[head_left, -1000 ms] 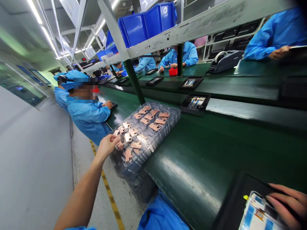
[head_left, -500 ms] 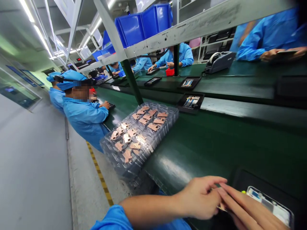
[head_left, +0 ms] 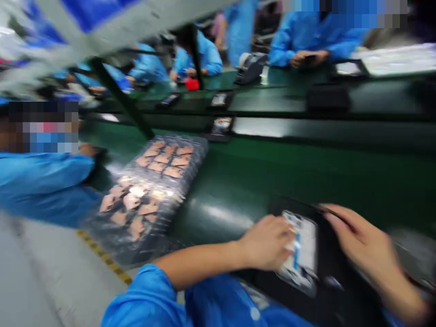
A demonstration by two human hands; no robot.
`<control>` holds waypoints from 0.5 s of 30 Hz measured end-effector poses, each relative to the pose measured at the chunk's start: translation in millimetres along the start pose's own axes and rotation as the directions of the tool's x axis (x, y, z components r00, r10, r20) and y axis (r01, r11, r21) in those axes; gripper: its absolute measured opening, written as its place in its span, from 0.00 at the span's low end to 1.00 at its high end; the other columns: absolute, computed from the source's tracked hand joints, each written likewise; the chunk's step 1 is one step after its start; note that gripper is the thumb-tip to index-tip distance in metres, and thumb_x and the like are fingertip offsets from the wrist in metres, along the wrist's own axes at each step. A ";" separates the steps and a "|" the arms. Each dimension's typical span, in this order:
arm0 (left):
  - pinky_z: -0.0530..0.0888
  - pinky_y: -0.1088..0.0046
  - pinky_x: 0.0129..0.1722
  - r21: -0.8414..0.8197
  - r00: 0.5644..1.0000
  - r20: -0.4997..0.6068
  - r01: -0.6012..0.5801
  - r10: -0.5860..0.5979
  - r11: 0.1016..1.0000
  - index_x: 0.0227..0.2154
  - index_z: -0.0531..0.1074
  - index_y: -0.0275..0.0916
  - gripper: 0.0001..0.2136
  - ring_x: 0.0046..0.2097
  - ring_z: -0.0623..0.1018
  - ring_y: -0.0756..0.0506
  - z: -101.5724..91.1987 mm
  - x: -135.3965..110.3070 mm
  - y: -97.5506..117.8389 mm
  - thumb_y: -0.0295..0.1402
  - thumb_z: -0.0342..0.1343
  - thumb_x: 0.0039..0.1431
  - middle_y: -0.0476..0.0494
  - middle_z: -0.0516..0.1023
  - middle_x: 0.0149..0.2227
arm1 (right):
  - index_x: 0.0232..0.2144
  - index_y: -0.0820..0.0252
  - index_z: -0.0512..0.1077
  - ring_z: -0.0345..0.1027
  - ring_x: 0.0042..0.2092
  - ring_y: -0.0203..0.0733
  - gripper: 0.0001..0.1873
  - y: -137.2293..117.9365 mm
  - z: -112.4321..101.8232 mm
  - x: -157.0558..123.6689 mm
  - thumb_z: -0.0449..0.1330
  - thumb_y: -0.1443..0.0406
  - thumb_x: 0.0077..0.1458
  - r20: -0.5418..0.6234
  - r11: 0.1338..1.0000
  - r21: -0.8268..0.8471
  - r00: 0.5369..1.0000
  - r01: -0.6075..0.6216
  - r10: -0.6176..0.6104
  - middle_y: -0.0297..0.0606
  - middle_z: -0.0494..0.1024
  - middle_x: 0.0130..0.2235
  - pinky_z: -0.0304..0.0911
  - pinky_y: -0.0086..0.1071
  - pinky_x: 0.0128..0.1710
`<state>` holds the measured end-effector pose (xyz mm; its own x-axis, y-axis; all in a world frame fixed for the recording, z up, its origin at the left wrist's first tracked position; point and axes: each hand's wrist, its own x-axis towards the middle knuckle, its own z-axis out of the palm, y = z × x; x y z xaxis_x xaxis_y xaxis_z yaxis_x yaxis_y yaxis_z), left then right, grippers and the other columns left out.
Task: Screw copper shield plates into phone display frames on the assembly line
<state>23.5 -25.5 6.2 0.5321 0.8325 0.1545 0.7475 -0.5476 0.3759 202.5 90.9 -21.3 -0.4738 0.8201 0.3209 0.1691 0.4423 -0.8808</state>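
An opened phone-like device [head_left: 308,245] with a white inside and a blue strip lies in a black tray [head_left: 335,272] at the lower right. My left hand [head_left: 267,243] is over the device's left side, its fingers bent and close together. Blur hides whether a small part sits between those fingertips. On the far right, my right hand [head_left: 366,243] holds the tray's upper edge between thumb and fingers.
To the left, a clear plastic tray stack [head_left: 163,190] carries several copper-coloured plates. Co-workers in blue sit across the green bench [head_left: 259,172] and on the left. A tape dispenser [head_left: 251,68] and more black trays [head_left: 220,127] stand farther back.
The view has swung right and is blurred. My hands, together before, are now apart: the left has come over the device, the right onto the tray's edge.
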 end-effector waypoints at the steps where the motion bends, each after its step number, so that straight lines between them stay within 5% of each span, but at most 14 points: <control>1: 0.67 0.56 0.65 -0.014 1.000 -0.012 0.025 -0.025 1.000 0.53 0.72 0.28 0.18 0.64 0.69 0.35 -0.6 -1.1 -1.1 0.36 0.54 0.65 0.31 0.74 0.58 | 0.44 0.47 0.79 0.75 0.52 0.54 0.14 -3.4 -17.0 -7.4 0.55 0.54 0.67 -0.070 0.996 -0.087 0.997 -0.036 0.030 0.40 0.80 0.46 0.73 0.47 0.54; 5: 0.63 0.50 0.67 -0.074 0.995 -0.053 0.078 -0.082 0.994 0.61 0.66 0.32 0.22 0.68 0.64 0.34 -1.0 1.7 -8.3 0.36 0.54 0.66 0.32 0.69 0.64 | 0.44 0.55 0.78 0.76 0.47 0.49 0.13 -16.4 -43.9 -25.9 0.56 0.58 0.66 -0.113 0.958 -0.268 0.991 -0.098 0.070 0.41 0.81 0.46 0.72 0.43 0.53; 9: 0.64 0.48 0.66 -0.047 0.999 -0.036 0.013 -0.015 0.999 0.60 0.66 0.34 0.22 0.68 0.63 0.33 -0.5 5.7 -3.8 0.36 0.54 0.66 0.32 0.69 0.64 | 0.44 0.57 0.77 0.78 0.43 0.46 0.13 -20.2 -36.9 -26.4 0.57 0.58 0.66 -0.115 0.943 -0.315 0.991 -0.105 0.071 0.41 0.82 0.43 0.74 0.39 0.47; 15: 0.71 0.60 0.60 -0.033 1.000 -0.016 0.005 -0.006 0.999 0.53 0.71 0.34 0.14 0.58 0.74 0.40 -11.1 4.3 9.2 0.32 0.51 0.67 0.34 0.76 0.55 | 0.42 0.53 0.78 0.79 0.42 0.47 0.14 -30.0 -32.7 -33.9 0.54 0.56 0.67 0.028 0.949 -0.313 0.999 0.036 -0.029 0.39 0.83 0.42 0.76 0.39 0.43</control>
<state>28.3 -26.0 20.5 0.5215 0.8368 0.1669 0.7367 -0.5402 0.4068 241.8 61.7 5.7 -0.5026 0.7964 0.3363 0.4134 0.5631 -0.7155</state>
